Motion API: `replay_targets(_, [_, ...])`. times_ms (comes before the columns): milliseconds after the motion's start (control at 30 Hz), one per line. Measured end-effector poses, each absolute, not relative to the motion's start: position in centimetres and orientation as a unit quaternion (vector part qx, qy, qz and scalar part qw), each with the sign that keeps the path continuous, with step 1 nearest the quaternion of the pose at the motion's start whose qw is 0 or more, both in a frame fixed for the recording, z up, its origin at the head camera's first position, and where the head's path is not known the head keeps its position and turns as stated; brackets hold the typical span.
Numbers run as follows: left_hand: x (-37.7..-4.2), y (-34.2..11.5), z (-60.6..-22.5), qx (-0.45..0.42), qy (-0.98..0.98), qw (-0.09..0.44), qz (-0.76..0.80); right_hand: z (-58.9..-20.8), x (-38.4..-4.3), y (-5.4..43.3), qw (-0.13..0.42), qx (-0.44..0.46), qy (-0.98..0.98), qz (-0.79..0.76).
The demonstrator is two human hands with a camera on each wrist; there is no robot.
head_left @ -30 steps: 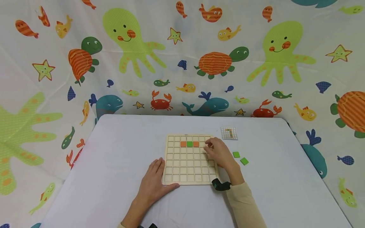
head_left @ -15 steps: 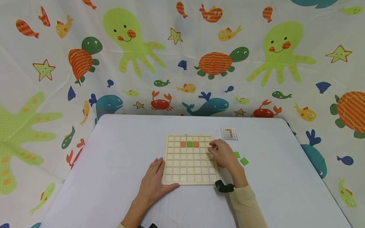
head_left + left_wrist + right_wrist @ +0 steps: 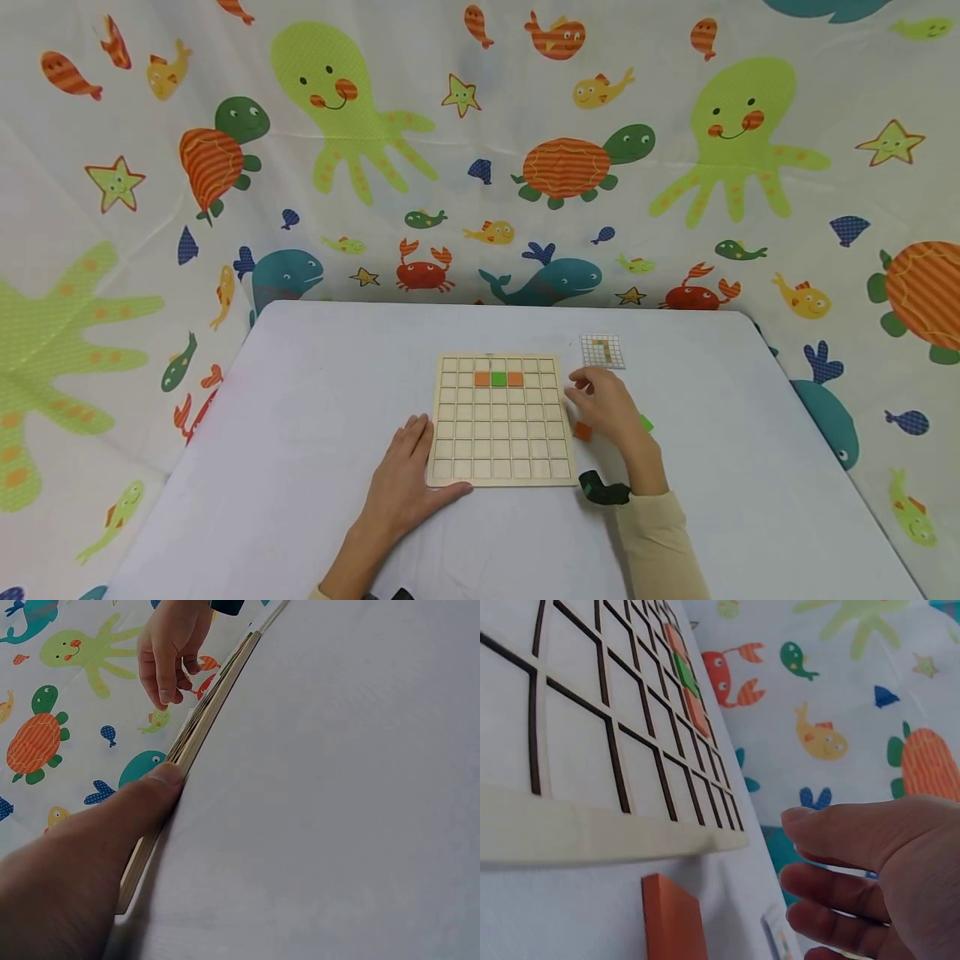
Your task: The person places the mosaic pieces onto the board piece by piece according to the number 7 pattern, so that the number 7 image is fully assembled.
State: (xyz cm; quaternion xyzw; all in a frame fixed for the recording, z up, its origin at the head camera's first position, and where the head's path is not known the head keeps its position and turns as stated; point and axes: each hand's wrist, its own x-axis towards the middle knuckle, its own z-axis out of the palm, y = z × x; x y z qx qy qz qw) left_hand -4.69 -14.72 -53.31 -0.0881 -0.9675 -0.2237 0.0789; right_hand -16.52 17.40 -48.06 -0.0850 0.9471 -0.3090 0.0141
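Board [image 3: 483, 429] pale, gridded; tiles [image 3: 499, 379] orange, green; left hand [image 3: 405, 475] straight-fingered, right hand [image 3: 609, 408] relaxed, empty.

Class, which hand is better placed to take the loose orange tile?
Likely the right hand, hovering empty near the orange tile; the left hand touches the opposite side of the board.

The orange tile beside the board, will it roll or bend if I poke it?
Probably no rolling: the orange tile looks square and flat-faced. It seems stiff, with straight edges and visible thickness. A poke would likely slide it across the flat-looking white tabletop.
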Motion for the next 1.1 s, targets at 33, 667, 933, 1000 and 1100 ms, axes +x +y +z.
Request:
replay_targets(33, [-4.7, -14.7, -53.3, -0.088, -0.967, 0.078, -0.224, -48.0, -16.5, 17.6, 0.015, -0.083, 0.947, -0.309])
replay_targets(667, [-4.8, -14.7, -53.3, -0.099, -0.967, 0.087, -0.219, -47.8, -16.7, 21.0, 0.04, -0.03, 0.951, -0.304])
replay_targets(933, [-4.8, -14.7, -53.2, -0.096, -0.967, 0.086, -0.22, -47.9, -16.7, 21.9, 0.067, -0.007, 0.953, -0.294])
replay_targets(1000, [-4.8, -14.7, -53.2, -0.096, -0.967, 0.085, -0.22, -47.9, -16.7, 22.2, 0.071, -0.002, 0.953, -0.294])
replay_targets(1100, [-4.8, -14.7, -53.2, -0.097, -0.967, 0.084, -0.222, -47.8, -16.7, 22.5, 0.079, 0.006, 0.952, -0.296])
